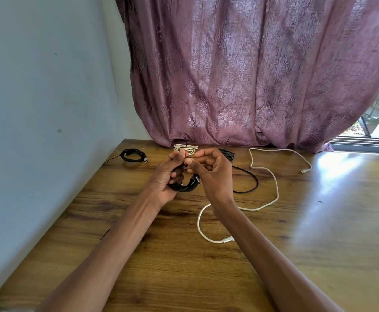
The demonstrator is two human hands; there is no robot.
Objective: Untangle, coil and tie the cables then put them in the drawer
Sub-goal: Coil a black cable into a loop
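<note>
Nearest the camera, at about six o'clock on the glossy brown wood-grain tabletop (206,278), a long loose white cable (275,194) lay uncoiled, its plug end (227,239) just beside the right forearm and its line snaking away toward two o'clock; it was plainly untied and left to do. Above it, at the centre, the left hand (164,179) cupped a small black coiled cable (184,188) with its fingers (175,175) curled around the loops, while the right hand (213,174) had thumb and forefinger pressed together at the top of that coil, seemingly pinching a thin tie, though the tie itself was too small to make out. That coil looked wound and, as a judgement, was being tied. Just past the right hand, at one o'clock, a loose black cable (249,188) curved open on the wood. Farther off, at eleven o'clock, a black bundled cable (133,155) lay coiled near the pale wall, and at twelve o'clock a white bundled cable (185,149) sat against the mauve patterned curtain (251,75). No drawer was in view, so nothing appeared stowed yet.
</note>
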